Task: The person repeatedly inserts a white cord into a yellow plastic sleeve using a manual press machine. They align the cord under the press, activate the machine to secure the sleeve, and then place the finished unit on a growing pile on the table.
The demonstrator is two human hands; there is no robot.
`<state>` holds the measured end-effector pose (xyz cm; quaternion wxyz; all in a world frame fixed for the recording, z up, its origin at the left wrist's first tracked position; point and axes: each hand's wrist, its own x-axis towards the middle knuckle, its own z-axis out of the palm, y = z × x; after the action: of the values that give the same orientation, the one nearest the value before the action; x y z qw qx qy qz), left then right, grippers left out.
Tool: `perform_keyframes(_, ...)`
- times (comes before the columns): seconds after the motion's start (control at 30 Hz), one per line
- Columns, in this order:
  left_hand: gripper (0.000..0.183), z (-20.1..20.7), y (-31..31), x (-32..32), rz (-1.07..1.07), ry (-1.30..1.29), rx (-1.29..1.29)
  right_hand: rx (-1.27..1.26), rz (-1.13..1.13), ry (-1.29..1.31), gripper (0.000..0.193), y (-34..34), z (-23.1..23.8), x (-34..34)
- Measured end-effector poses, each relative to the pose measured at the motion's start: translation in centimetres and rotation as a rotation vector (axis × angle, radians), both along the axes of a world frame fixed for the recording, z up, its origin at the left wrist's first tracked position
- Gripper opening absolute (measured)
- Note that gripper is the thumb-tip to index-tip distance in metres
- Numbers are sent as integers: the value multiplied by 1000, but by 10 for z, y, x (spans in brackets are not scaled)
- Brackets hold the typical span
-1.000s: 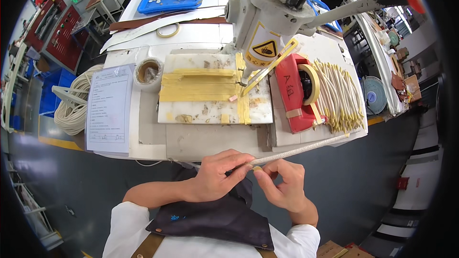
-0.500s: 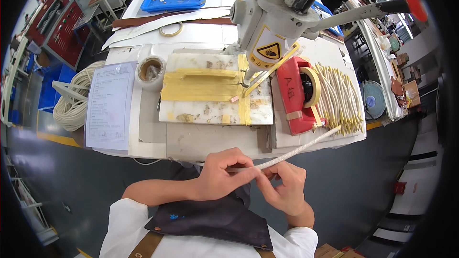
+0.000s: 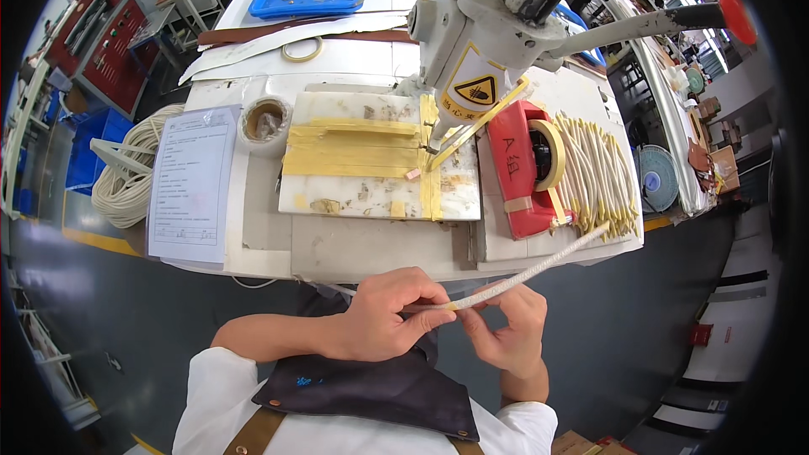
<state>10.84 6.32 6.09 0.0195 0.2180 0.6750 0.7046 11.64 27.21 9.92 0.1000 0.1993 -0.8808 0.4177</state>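
With our left hand (image 3: 388, 313), we are pinching a long, thin, off-white woven cord (image 3: 531, 272) beside a bit of yellow tape (image 3: 452, 306). Our right hand (image 3: 514, 329) is curling close to the cord — we cannot tell if it is gripping. The cord is slanting far and right past the white table's (image 3: 354, 261) near edge, pointing toward a row of thin white cords with yellow tips (image 3: 597, 173). A red tape holder (image 3: 509, 160) is sitting just left of that row.

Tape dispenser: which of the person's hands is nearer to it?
Right. The right hand is almost straight below the tape dispenser in the picture; the left hand is also below it, but farther to the left.
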Motion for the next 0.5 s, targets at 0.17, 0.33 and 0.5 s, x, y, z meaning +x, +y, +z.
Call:
perform_keyframes(0.17,14,-5,-2,4,20,229,-115,-216,30,-88,14,5,-19,0)
perform_keyframes(0.33,12,-12,0,10,-45,194,-96,-271,51,-38,16,3,-27,-2)
perform_keyframes(0.5,25,-8,-6,8,-339,-183,11,-352,73,-68,28,2,-33,-1)
